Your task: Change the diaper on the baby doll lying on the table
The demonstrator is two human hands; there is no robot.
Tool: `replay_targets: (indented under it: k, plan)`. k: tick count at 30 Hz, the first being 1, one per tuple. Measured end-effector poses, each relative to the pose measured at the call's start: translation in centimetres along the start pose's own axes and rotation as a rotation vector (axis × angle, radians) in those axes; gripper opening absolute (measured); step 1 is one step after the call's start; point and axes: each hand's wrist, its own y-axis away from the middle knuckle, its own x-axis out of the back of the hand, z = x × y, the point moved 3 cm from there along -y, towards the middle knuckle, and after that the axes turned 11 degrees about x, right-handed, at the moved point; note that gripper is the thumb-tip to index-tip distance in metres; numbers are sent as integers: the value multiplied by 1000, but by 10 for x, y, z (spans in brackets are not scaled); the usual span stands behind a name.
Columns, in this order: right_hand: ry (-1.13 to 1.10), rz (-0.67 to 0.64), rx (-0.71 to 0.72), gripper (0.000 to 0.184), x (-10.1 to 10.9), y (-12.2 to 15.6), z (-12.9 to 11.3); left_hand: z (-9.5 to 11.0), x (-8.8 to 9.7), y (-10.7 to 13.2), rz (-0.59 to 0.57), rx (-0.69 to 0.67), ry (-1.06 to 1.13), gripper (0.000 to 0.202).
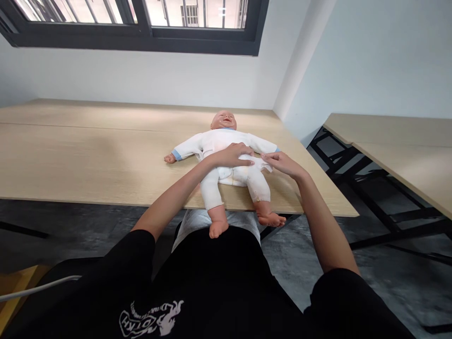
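A baby doll [226,121] lies on its back on the wooden table [88,160], its feet hanging past the front edge. It wears a white top [226,136] with blue cuffs. A white diaper [235,176] is around its hips, between white cloth legs. My left hand [235,155] rests across the doll's belly, with thumb and fingers apart. At the hip on the right side of the view, my right hand [278,162] has its fingertips pinched on the diaper's edge. Exactly how much material is between those fingertips is hard to see.
Behind the table is a white wall with a dark-framed window [197,42]. A second table [395,141] with black legs stands to the right, across a gap. A white cable [42,286] and a yellow wooden piece [24,287] show at lower left.
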Motion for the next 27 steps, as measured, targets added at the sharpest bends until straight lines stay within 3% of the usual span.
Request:
replay_targets:
  k: [9,18,27]
  plan:
    - [-212,47,15,70,0,2,-9,1,0,2,12,-10,8,36]
    - [125,-37,-55,87,-5,0,6,0,0,0,-11,16,-2,36]
    - [12,-66,1,78,0,2,-4,-1,0,0,3,4,12,35]
